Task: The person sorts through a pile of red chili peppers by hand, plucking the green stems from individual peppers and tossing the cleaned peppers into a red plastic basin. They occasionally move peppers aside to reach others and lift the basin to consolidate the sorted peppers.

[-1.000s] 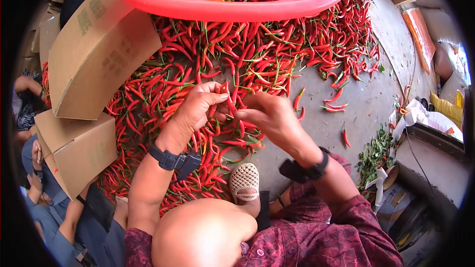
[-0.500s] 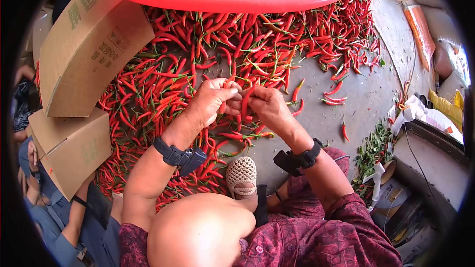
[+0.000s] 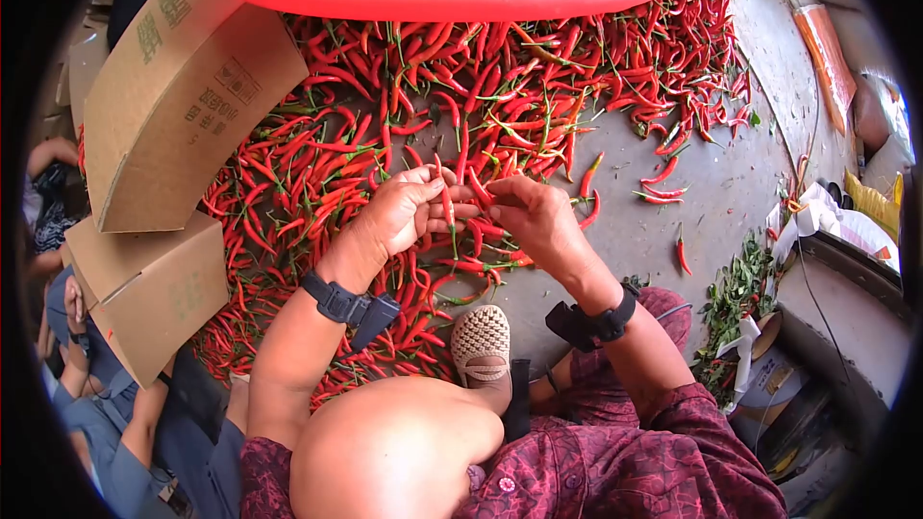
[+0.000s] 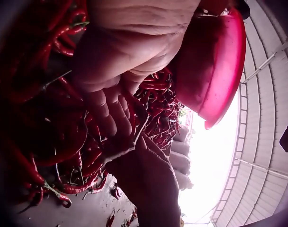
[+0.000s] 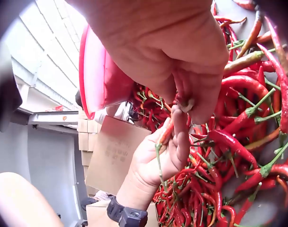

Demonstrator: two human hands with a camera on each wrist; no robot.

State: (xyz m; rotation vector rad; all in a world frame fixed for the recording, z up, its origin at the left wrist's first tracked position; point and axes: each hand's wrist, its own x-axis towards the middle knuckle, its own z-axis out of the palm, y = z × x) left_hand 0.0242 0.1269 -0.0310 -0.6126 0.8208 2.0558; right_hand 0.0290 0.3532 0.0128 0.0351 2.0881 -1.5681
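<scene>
In the head view my left hand (image 3: pixel 399 213) pinches a red chili pepper (image 3: pixel 446 202) between thumb and finger, its green stem pointing down toward me. The other left fingers stretch out below it, palm up. Just to the right, my right hand (image 3: pixel 540 223) grips a second red chili (image 3: pixel 479 186) in its fingertips. From the right wrist view, that chili's pale stem end (image 5: pixel 185 104) pokes out of the right fingers, close by the left fingertips. The first chili (image 5: pixel 166 131) lies along the left palm there, stem hanging down.
Red chilies (image 3: pixel 317 163) cover the floor under and beyond the hands. A pink basin (image 3: pixel 461 0) of chilies stands ahead. Cardboard boxes (image 3: pixel 183 115) are at left beside another seated person (image 3: pixel 144 423). Green leaves (image 3: pixel 735 303) lie at right, near a shoe (image 3: pixel 481 336).
The hands were close together over the chilies and have drawn slightly apart. The left hand's chili now shows whole with its stem downward, and the left lower fingers have spread.
</scene>
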